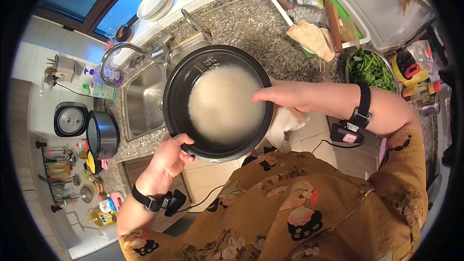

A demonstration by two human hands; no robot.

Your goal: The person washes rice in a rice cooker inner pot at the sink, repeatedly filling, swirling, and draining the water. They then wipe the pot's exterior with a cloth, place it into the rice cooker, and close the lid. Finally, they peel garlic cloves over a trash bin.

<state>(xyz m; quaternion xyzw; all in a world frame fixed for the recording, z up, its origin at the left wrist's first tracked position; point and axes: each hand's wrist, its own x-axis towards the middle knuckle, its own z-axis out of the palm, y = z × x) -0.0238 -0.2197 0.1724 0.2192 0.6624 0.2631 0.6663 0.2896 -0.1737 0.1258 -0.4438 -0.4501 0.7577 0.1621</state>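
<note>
A round black rice cooker inner pot [181, 79] is held up between my two hands, over the floor and the near edge of the sink. Rice [221, 105] in cloudy water fills its bottom. My left hand [174, 156] grips the rim at the lower left, thumb on top. My right hand [275, 96] holds the right rim with the thumb over the inside; its other fingers are mostly hidden. A white cloth [284, 128] hangs below my right hand. The rice cooker body [105, 134] stands with its lid raised on the counter at the left.
A steel sink [143, 116] with a curved faucet [127, 45] lies behind and left of the pot. A white and green tray [362, 25] holds utensils, a bottle and a rolling pin. Beside it stands a bowl of leafy greens [373, 72]. Stacked plates [154, 1] line the window ledge.
</note>
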